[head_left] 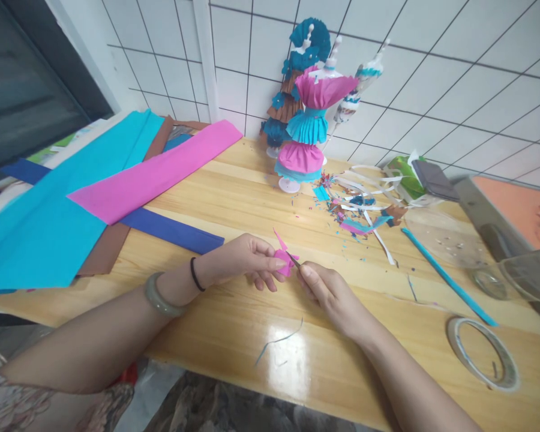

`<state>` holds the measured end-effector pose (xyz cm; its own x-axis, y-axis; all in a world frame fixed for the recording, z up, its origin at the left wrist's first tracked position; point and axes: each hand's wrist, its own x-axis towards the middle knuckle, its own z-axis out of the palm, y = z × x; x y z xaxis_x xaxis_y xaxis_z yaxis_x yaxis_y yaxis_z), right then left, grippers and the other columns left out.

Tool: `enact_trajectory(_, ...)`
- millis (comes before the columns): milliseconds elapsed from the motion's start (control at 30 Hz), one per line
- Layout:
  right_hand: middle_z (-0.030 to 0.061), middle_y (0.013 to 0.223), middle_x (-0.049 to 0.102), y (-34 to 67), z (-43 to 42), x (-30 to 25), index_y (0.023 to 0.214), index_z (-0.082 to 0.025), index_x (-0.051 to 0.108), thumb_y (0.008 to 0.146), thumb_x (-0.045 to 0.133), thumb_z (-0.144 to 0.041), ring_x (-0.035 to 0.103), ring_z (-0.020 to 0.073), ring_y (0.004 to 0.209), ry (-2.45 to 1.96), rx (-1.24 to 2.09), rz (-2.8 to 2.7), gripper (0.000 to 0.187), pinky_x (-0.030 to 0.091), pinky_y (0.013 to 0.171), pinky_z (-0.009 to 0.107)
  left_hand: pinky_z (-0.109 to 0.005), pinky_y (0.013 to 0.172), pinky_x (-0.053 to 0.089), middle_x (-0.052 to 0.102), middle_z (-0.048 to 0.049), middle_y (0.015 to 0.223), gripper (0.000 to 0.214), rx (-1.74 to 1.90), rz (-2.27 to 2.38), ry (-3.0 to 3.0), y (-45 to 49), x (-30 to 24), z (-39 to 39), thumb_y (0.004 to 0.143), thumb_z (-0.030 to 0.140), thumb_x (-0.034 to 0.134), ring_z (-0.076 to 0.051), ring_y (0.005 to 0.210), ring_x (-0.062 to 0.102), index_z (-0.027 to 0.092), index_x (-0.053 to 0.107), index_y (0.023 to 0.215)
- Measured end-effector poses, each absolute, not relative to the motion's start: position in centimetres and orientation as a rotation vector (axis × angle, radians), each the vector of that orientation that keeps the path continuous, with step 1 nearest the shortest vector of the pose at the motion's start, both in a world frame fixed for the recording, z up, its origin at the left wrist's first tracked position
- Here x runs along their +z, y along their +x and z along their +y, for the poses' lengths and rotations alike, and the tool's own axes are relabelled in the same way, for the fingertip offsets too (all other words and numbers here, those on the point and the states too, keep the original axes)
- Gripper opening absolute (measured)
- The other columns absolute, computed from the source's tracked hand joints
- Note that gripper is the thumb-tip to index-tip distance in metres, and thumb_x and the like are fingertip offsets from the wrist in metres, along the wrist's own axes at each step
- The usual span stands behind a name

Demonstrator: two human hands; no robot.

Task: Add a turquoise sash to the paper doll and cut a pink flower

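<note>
Between the thumb and fingers of my left hand point(258, 262) is a small piece of pink crepe paper point(283, 262), with a thin strip sticking up from it. My right hand point(326, 292) is closed around a pair of scissors point(293, 260). Only their dark, narrow blades show, and the tips are at the pink paper; the handles are hidden in my palm. Both hands are above the wooden table point(234, 324). A thin bluish strip point(279, 341) lies on the tabletop below them.
Folded crepe paper in turquoise point(72, 198), pink point(162, 171) and dark blue point(175, 230) lies at left. Paper-dressed mannequin figures point(302, 132) stand by the tiled wall. Paper scraps point(355, 204), a turquoise strip point(450, 276), a tape roll point(454, 336) and a glass jar point(533, 273) are at right.
</note>
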<state>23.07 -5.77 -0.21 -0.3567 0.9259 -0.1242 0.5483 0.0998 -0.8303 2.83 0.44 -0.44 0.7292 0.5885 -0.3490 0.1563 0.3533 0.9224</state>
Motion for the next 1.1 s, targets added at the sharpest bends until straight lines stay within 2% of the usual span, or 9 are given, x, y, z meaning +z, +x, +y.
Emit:
enact_trajectory(333,-0.0034,0.059,0.035,23.37,-5.7,-0.37,0.064,-0.02,0.035,0.094,0.025,-0.045,0.034,0.0112,0.055,-1.475,1.13,-1.995,0.041,0.031,0.053,0.024,-0.019,0.053,0.047,0.069,-0.0108,0.083,0.04,0.353,0.795,1.317,2.72,-0.88,0.64,0.075,0.049,0.058,-0.013,0.064,0.065,0.012,0.066,0.085)
enact_trajectory(667,-0.0026,0.058,0.039,23.54,-5.61,-0.3,0.063,-0.02,0.036,0.094,0.026,-0.046,0.036,0.0113,0.055,-1.504,1.107,-2.0,0.041,0.031,0.051,0.024,-0.018,0.051,0.047,0.068,-0.0073,0.084,0.032,0.417,0.788,1.273,2.72,-0.76,0.71,0.074,0.044,0.062,-0.012,0.065,0.065,0.013,0.066,0.083)
enact_trajectory(967,-0.0026,0.059,0.039,23.52,-5.51,-0.33,0.064,-0.021,0.036,0.093,0.027,-0.047,0.038,0.0118,0.055,-1.514,1.121,-1.995,0.041,0.03,0.052,0.024,-0.018,0.051,0.047,0.068,-0.0049,0.067,0.03,0.431,0.807,1.244,2.67,-0.72,0.79,0.074,0.041,0.063,-0.012,0.06,0.064,0.014,0.066,0.084)
enact_trajectory(1100,-0.0025,0.059,0.041,23.51,-5.56,-0.24,0.063,-0.02,0.037,0.093,0.028,-0.047,0.039,0.0115,0.055,-1.513,1.112,-1.992,0.041,0.031,0.051,0.024,-0.017,0.05,0.047,0.068,-0.0044,0.068,0.027,0.46,0.767,1.232,2.63,-0.78,0.76,0.075,0.039,0.064,-0.011,0.06,0.064,0.013,0.065,0.084)
